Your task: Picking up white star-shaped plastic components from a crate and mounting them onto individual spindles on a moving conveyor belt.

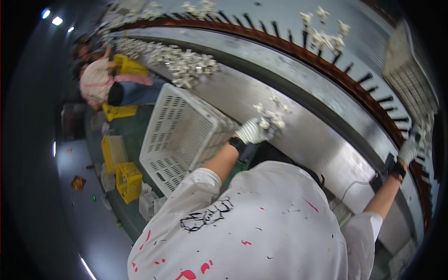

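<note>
My left hand (252, 131), in a striped white glove with dark fingertips, is closed on a cluster of white branched pieces (275, 114) above the metal worktop (322, 135). Farther right, my right hand (409, 148), gloved the same way, reaches to the row of dark pegs. Its fingers are closed at a white branched piece (425, 133); that grip is small and blurred near the picture's rim. More white branched pieces (324, 35) stand on the pegs (366, 78) along a rusty brown rail (298, 46).
A large white perforated crate (175, 135) leans by my left arm. Beyond it, white pieces (177, 60) lie heaped on the worktop. A pale crate (406, 65) stands at far right. Yellow crates (128, 182) sit on the floor; another person (95, 81) bends nearby.
</note>
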`<state>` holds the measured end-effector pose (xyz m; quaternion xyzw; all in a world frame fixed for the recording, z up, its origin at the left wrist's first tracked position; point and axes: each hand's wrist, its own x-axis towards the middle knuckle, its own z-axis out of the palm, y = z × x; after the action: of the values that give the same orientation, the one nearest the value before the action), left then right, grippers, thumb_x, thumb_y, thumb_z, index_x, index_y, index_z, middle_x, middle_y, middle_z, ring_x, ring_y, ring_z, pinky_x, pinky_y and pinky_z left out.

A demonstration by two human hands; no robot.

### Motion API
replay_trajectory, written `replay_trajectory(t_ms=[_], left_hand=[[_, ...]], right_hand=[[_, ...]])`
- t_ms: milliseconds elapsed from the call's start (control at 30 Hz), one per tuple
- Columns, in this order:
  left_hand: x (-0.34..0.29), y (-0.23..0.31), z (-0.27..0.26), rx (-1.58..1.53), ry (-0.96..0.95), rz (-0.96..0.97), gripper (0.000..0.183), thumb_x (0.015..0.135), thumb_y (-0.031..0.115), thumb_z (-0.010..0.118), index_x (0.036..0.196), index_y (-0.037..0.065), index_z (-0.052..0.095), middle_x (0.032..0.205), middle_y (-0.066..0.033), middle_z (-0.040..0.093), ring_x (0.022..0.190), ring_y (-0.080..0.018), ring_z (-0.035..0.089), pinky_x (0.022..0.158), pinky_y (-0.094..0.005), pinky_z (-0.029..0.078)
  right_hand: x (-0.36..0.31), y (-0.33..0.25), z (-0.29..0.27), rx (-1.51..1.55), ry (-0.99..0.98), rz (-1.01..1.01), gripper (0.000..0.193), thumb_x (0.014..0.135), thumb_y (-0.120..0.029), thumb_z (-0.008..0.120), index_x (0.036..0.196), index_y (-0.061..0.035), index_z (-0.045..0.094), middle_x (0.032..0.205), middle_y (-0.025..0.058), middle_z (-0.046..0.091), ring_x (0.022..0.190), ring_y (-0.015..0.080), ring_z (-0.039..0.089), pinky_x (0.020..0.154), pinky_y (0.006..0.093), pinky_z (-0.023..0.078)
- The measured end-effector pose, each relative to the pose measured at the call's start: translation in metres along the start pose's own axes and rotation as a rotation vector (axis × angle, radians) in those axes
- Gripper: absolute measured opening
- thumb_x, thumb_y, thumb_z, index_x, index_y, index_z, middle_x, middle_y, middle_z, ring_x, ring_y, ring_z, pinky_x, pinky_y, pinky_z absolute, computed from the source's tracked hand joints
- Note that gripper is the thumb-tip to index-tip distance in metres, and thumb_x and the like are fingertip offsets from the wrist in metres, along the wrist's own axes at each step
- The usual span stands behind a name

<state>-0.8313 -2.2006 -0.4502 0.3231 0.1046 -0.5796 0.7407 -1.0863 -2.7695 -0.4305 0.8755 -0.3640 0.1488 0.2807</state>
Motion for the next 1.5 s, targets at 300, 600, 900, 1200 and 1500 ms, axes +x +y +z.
replay_trajectory(t_ms=[300,600,900,1200,1500], left_hand=[[-0.044,-0.049,0.110,-0.034,-0.135,0.063,0.019,0.078,0.019,0.056,0.091,0.005,0.056,0.082,-0.0053,0.059,0.071,-0.0194,0.056,0.061,-0.0342,0.047],[-0.082,-0.085,0.185,0.015,-0.226,0.179,0.018,0.077,0.015,0.061,0.093,0.008,0.056,0.091,-0.0030,0.058,0.082,-0.0206,0.057,0.070,-0.0380,0.048],[-0.032,-0.115,0.222,0.146,-0.092,-0.121,0.035,0.077,0.025,0.051,0.105,0.005,0.051,0.087,-0.0061,0.057,0.077,-0.0202,0.055,0.069,-0.0362,0.045],[0.003,-0.139,0.275,0.471,-0.317,-0.370,0.042,0.084,0.035,0.051,0.108,0.000,0.049,0.087,-0.0152,0.060,0.073,-0.0214,0.060,0.069,-0.0325,0.050],[0.010,-0.164,0.296,0.607,-0.079,-0.265,0.042,0.088,0.034,0.048,0.111,0.000,0.048,0.093,-0.0153,0.059,0.078,-0.0215,0.060,0.069,-0.0319,0.050]], right_hand=[[0.008,0.005,-0.004,1.128,-0.237,0.363,0.047,0.088,-0.043,0.043,0.115,-0.0066,0.055,0.110,0.0126,0.059,0.098,0.0241,0.055,0.081,0.0319,0.041],[-0.039,-0.058,-0.146,1.275,0.031,0.353,0.028,0.087,-0.014,0.049,0.109,0.0026,0.055,0.100,0.0159,0.060,0.092,0.0203,0.055,0.084,0.0311,0.041],[-0.123,-0.095,-0.241,1.725,-0.699,-0.377,0.040,0.072,-0.004,0.053,0.112,0.0009,0.050,0.104,0.0212,0.056,0.093,0.0344,0.055,0.082,0.0364,0.044],[-0.120,-0.010,-0.228,1.767,-0.616,-0.230,0.026,0.079,-0.008,0.056,0.104,-0.0018,0.054,0.087,0.0128,0.061,0.078,0.0220,0.058,0.071,0.0306,0.047],[-0.066,0.194,-0.106,1.600,0.321,0.801,0.022,0.076,-0.015,0.067,0.093,-0.0038,0.060,0.094,0.0018,0.062,0.086,0.0095,0.054,0.074,0.0241,0.043]])
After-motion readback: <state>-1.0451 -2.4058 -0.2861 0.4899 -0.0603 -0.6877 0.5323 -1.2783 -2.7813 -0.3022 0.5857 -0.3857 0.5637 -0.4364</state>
